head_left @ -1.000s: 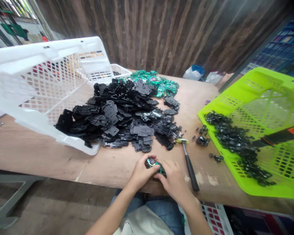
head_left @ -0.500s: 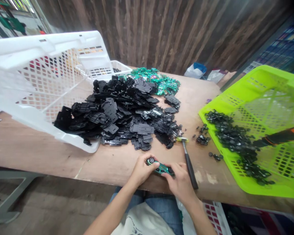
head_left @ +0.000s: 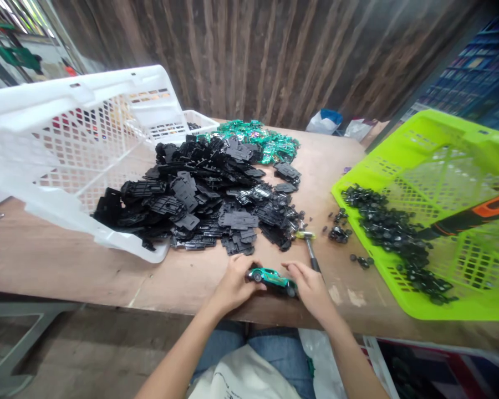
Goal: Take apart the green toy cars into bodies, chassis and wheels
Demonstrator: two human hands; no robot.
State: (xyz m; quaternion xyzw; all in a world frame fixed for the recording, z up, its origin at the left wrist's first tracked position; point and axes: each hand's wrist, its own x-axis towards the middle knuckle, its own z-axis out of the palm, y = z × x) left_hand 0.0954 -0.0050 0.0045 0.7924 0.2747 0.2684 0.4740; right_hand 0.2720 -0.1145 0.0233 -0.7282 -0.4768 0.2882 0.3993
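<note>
A green toy car (head_left: 271,277) with black wheels is held upright, side toward me, just above the table's front edge. My left hand (head_left: 235,281) is closed around its left end, thumb below and fingers behind. At the car's right end is my right hand (head_left: 311,284), its fingers loosely stretched above and behind that end; whether they touch it is hard to see. A hammer (head_left: 313,259) with a yellowish head lies beyond my right hand, which covers part of its black handle.
Black plastic car bases (head_left: 183,191) spill in a heap from a tipped white basket (head_left: 103,233). Behind them lies a pile of green car bodies (head_left: 270,141). A lime-green basket (head_left: 403,302) at right holds black wheel sets (head_left: 393,235) and an orange-black tool (head_left: 474,216). Loose wheels (head_left: 361,260) lie beside it.
The toy car has been turned from wheels showing to roof up. My right hand has loosened from its right end, while my left hand keeps hold. The view has shifted slightly.
</note>
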